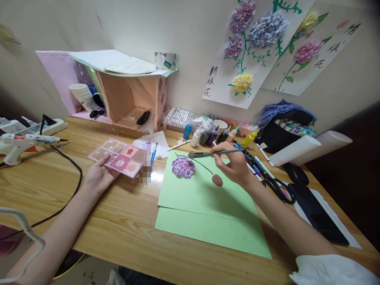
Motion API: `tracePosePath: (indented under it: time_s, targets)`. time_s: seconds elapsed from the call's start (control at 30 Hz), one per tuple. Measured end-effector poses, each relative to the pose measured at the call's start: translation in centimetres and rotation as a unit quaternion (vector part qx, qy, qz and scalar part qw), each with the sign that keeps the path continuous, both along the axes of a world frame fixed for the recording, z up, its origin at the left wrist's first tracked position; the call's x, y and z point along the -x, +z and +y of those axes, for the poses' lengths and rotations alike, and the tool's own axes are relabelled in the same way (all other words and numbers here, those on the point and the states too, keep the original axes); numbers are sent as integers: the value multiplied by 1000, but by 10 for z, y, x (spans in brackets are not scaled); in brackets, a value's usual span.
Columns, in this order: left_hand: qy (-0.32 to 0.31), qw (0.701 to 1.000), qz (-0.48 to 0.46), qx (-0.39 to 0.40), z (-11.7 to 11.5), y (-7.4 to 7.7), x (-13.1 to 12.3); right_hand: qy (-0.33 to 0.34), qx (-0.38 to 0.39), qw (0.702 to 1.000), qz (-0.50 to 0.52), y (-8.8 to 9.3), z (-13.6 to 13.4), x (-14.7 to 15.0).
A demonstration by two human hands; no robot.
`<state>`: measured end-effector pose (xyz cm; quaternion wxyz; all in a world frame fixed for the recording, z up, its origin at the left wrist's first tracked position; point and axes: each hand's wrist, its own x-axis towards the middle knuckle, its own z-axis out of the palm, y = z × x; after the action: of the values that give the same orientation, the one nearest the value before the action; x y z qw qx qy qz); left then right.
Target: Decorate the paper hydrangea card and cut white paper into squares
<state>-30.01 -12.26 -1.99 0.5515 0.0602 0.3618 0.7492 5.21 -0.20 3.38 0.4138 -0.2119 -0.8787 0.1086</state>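
My left hand (102,174) holds an open makeup palette (127,160) with pink pans, tilted above the table at the left of the paper. Between the fingers of my right hand (233,162) is a makeup brush (218,152), its bristle end pointing left over the green paper (204,229). On that paper sits a purple ruffled flower (183,167). A thin dark curved line (200,161) runs from near the flower to a brownish-pink oval (217,180). The brush tip hovers close to the line; whether it touches the paper I cannot tell.
A glue gun (26,144) and its cable lie at the left. Behind stand a cardboard box (132,93) and several paint bottles (196,136). Pens, scissors (276,186) and a phone (317,213) lie right. Flower pictures (252,67) hang on the wall.
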Motion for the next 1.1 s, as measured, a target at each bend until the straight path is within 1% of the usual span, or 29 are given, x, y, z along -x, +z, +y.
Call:
tracePosePath:
  time_s: [0.07, 0.17, 0.3, 0.4, 0.47, 0.57, 0.67, 0.8, 1.1]
  targets:
    - [1, 1000, -1, 3, 0, 0, 0, -52, 74, 996, -1, -5, 3, -3]
    - [4, 1000, 2, -4, 0, 0, 0, -79, 197, 977, 33, -17, 8, -7]
    - [8, 1000, 11, -5, 1, 1, -1, -105, 293, 940, 139, -31, 15, -11]
    - [5, 1000, 1, 7, 1, 1, -1, -109, 358, 907, 191, -37, 18, -15]
    - [8, 1000, -19, 14, 1, 0, -1, -116, 388, 888, 218, -40, 19, -17]
    - [16, 999, -36, 15, 1, 0, -1, -126, 411, 872, 237, -43, 18, -21]
    - [16, 999, -31, 13, 2, -1, -2, -141, 412, 864, 252, -46, 17, -23]
    - [21, 999, -33, 23, 2, 0, -3, -146, 416, 861, 253, -49, 16, -27]
    - [23, 999, 11, 40, 3, 1, -4, -172, 417, 859, 242, -46, 6, -31]
